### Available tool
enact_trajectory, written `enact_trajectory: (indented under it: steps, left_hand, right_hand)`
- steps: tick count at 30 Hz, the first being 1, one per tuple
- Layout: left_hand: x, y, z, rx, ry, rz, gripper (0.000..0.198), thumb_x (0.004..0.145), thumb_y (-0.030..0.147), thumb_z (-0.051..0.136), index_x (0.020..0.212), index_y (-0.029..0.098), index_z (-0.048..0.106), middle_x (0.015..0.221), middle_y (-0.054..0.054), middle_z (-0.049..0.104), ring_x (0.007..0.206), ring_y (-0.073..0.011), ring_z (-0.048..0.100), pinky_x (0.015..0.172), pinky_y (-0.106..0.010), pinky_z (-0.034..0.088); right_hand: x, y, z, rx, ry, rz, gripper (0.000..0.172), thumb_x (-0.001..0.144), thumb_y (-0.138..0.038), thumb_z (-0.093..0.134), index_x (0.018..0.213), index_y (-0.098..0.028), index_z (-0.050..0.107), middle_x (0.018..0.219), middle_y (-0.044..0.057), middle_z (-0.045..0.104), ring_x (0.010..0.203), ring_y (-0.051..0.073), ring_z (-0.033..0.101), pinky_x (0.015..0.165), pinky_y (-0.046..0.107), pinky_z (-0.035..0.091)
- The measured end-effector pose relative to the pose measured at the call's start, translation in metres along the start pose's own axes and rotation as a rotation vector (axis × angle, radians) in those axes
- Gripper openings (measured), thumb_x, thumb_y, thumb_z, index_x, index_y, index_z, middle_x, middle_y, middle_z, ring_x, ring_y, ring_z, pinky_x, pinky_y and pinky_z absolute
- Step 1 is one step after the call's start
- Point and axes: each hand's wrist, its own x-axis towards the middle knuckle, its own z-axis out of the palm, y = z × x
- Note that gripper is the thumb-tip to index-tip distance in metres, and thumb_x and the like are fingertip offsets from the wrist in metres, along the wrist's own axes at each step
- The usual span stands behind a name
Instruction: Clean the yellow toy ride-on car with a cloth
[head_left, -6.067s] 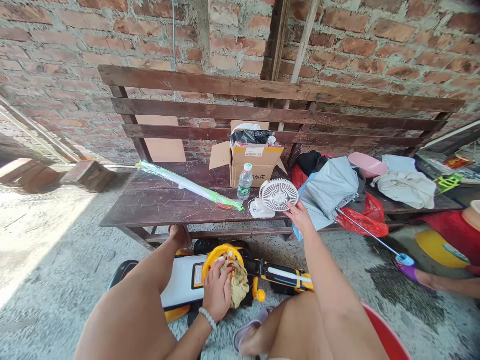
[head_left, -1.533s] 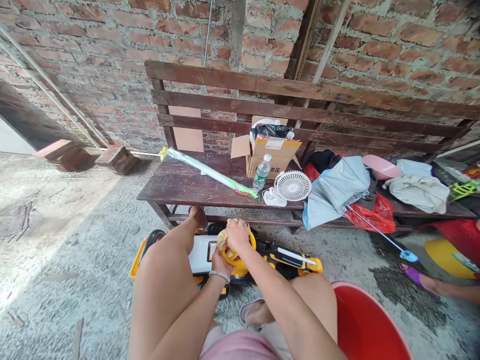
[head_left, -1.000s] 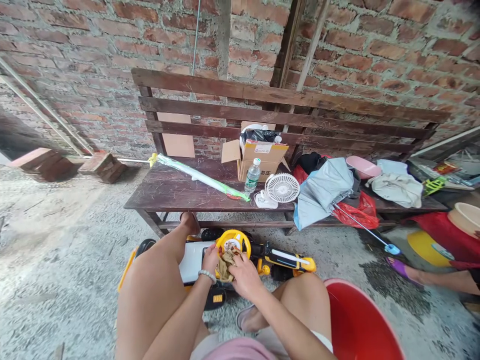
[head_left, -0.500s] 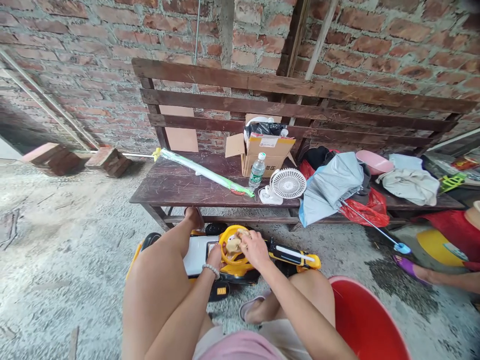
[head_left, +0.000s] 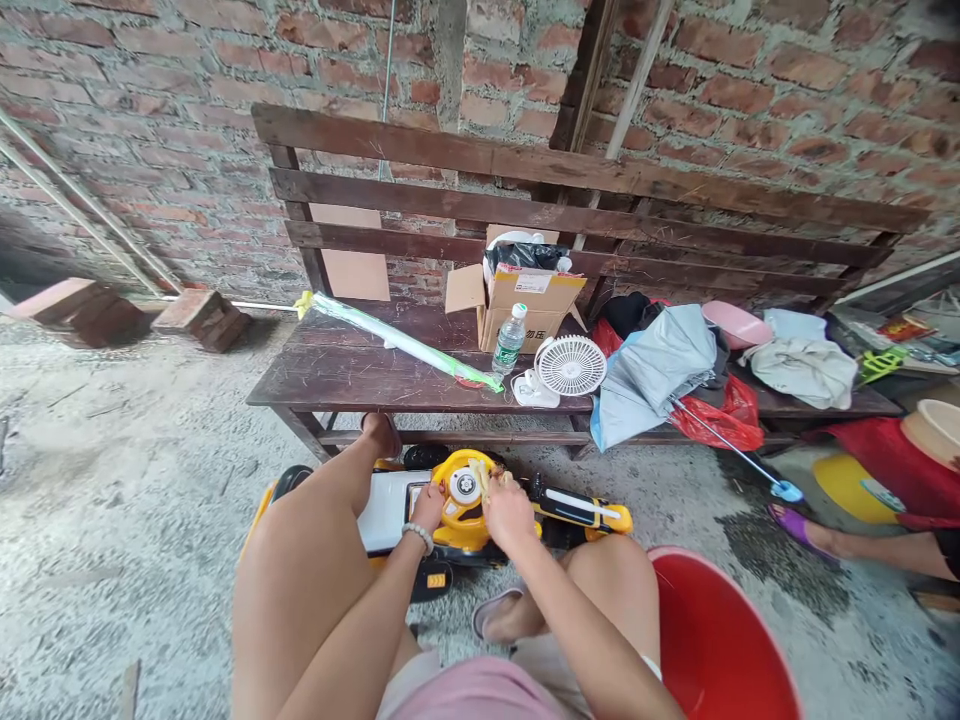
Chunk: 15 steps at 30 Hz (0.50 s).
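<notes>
Between my knees stands a yellow, black and white ride-on toy car (head_left: 386, 510) with a yellow steering wheel (head_left: 459, 520). My left hand (head_left: 427, 508), a beaded bracelet on its wrist, is closed at the wheel's left rim. On the right rim, my right hand (head_left: 510, 512) is closed around a crumpled beige cloth (head_left: 480, 482), which pokes out past the fingers. The round grey-and-white hub in the wheel's middle is in plain sight. My palm hides part of the cloth and of the rim.
A wooden bench (head_left: 360, 380) beyond the car bears a cardboard box (head_left: 517, 305), water bottle (head_left: 510, 340), white fan (head_left: 571, 366) and grey umbrella (head_left: 656, 370). By my right leg stands a red tub (head_left: 720, 640). Another person's foot (head_left: 806, 535) shows at right.
My right hand has moved the cloth from the wheel's hub to its right rim, so the hub is now uncovered. My left hand stays at the left rim. The view has shifted slightly.
</notes>
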Motion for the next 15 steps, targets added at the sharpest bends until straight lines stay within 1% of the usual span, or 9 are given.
enact_trajectory:
  steps: [2, 4, 6, 8, 10, 13, 15]
  left_hand:
    - [-0.003, 0.001, 0.002, 0.055, 0.058, -0.006, 0.012, 0.102, 0.034, 0.056, 0.095, 0.027, 0.062, 0.063, 0.004, 0.057, 0.058, -0.0181, 0.061, 0.060, -0.026, 0.050]
    - [-0.006, 0.003, 0.004, 0.095, 0.087, -0.004, 0.013, 0.102, 0.030, 0.053, 0.092, 0.027, 0.060, 0.063, 0.004, 0.056, 0.057, -0.0172, 0.059, 0.059, -0.025, 0.049]
    - [-0.008, 0.004, 0.005, 0.119, 0.095, -0.004, 0.014, 0.102, 0.029, 0.051, 0.091, 0.027, 0.059, 0.062, 0.005, 0.054, 0.056, -0.0168, 0.058, 0.059, -0.025, 0.049]
    - [-0.011, 0.005, 0.005, 0.131, 0.089, -0.012, 0.014, 0.102, 0.030, 0.051, 0.091, 0.027, 0.059, 0.062, 0.005, 0.053, 0.056, -0.0171, 0.058, 0.060, -0.026, 0.051]
    - [-0.012, 0.004, 0.003, 0.135, 0.075, -0.020, 0.013, 0.101, 0.032, 0.053, 0.091, 0.027, 0.060, 0.066, 0.004, 0.056, 0.059, -0.0180, 0.060, 0.062, -0.028, 0.053]
    - [-0.013, 0.001, 0.000, 0.141, 0.061, -0.015, 0.011, 0.099, 0.035, 0.057, 0.094, 0.026, 0.061, 0.076, -0.001, 0.065, 0.071, -0.0212, 0.067, 0.065, -0.030, 0.056]
    - [-0.012, 0.000, -0.002, 0.146, 0.064, -0.013, 0.011, 0.098, 0.034, 0.057, 0.095, 0.025, 0.062, 0.081, -0.003, 0.067, 0.080, -0.0237, 0.070, 0.068, -0.032, 0.058]
  right_hand:
    - [-0.020, -0.007, 0.012, 0.006, -0.023, -0.043, 0.043, 0.101, -0.024, 0.056, 0.141, -0.016, 0.067, 0.131, 0.026, 0.068, 0.113, 0.034, 0.070, 0.090, 0.041, 0.056]
    - [-0.037, -0.015, 0.021, 0.013, -0.053, -0.089, 0.042, 0.098, -0.022, 0.058, 0.137, -0.015, 0.069, 0.129, 0.025, 0.069, 0.110, 0.034, 0.071, 0.089, 0.043, 0.057]
    - [-0.049, -0.021, 0.021, 0.030, -0.082, -0.140, 0.039, 0.097, -0.024, 0.060, 0.133, -0.016, 0.071, 0.126, 0.022, 0.070, 0.108, 0.032, 0.071, 0.089, 0.042, 0.058]
    - [-0.055, -0.023, 0.012, 0.068, -0.085, -0.204, 0.033, 0.098, -0.027, 0.060, 0.126, -0.020, 0.075, 0.124, 0.017, 0.072, 0.111, 0.030, 0.070, 0.093, 0.040, 0.057]
    - [-0.052, -0.024, -0.002, 0.116, -0.029, -0.266, 0.032, 0.100, -0.030, 0.059, 0.127, -0.025, 0.075, 0.127, 0.014, 0.070, 0.115, 0.028, 0.067, 0.097, 0.038, 0.055]
    - [-0.035, -0.024, -0.020, 0.136, 0.119, -0.313, 0.045, 0.102, -0.031, 0.057, 0.146, -0.033, 0.066, 0.142, 0.012, 0.064, 0.124, 0.029, 0.060, 0.103, 0.039, 0.051]
    - [-0.019, -0.023, -0.023, 0.105, 0.146, -0.315, 0.049, 0.103, -0.028, 0.055, 0.151, -0.034, 0.062, 0.146, 0.011, 0.062, 0.129, 0.030, 0.056, 0.107, 0.042, 0.049]
